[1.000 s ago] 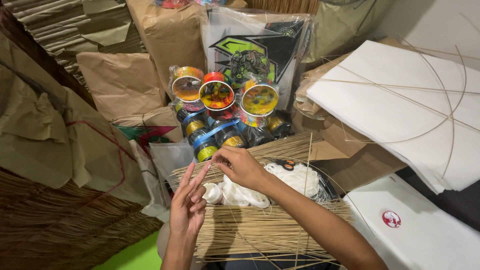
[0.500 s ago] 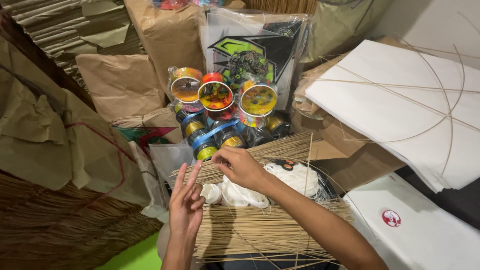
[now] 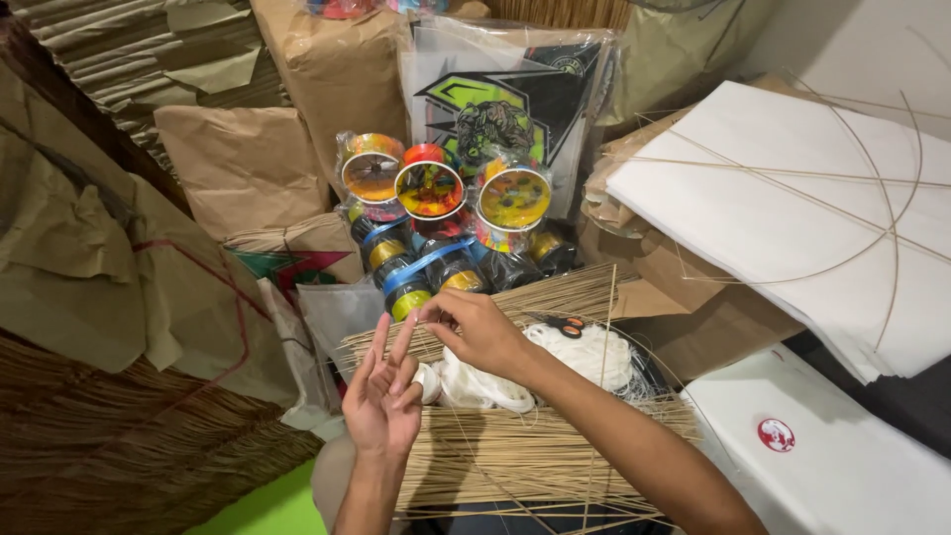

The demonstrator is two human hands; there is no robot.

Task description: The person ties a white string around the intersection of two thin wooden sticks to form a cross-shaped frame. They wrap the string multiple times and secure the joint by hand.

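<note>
Low in the centre of the frame, the left hand [image 3: 384,391] stands upright with its palm facing the camera and its fingers spread and released, the tips pointing up. The right hand [image 3: 477,329] reaches in from the lower right and sits just above and to the right of it, thumb and forefinger pinched together close to the left fingertips. Whether a fine thread runs between them cannot be told; it is too thin to see.

Directly below and behind both hands lies a bundle of thin bamboo sticks [image 3: 515,461], spreading across the lower centre. On it rests a tangle of white string [image 3: 584,357], just right of the right wrist, and small scissors with orange handles [image 3: 563,324] lie at its upper edge.

Above the hands, in the middle of the frame, stand colourful thread spools [image 3: 429,190] wrapped in clear plastic. Behind them leans a packaged kite with a green and black print [image 3: 505,99]. At the right lie white paper kites [image 3: 792,208] with bowed stick frames. Brown paper parcels [image 3: 238,163] fill the upper left.
</note>
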